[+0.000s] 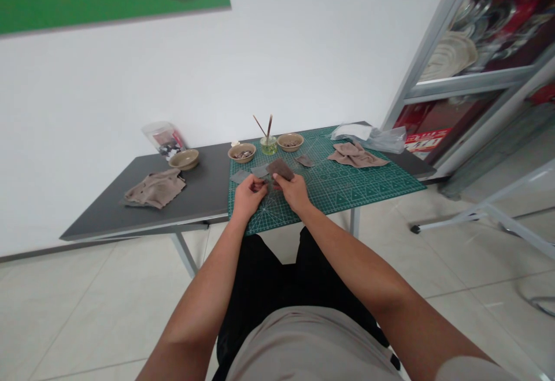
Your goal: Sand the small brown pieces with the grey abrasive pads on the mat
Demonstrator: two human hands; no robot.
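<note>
The table [97, 214] crosses mid-frame; bare mat [342, 187] lies just right of centre. The right hand [295, 191] reaches up-frame inside the mat's front edge; beside it, the left hand [248, 196] bunches its fingertips, on what I cannot tell. The patch [281, 169], clamped in the right hand, juts beyond its thumb.

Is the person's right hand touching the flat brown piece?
Touching: the head view shows the right hand gripping the flat brown piece, thumb over its near edge.
</note>
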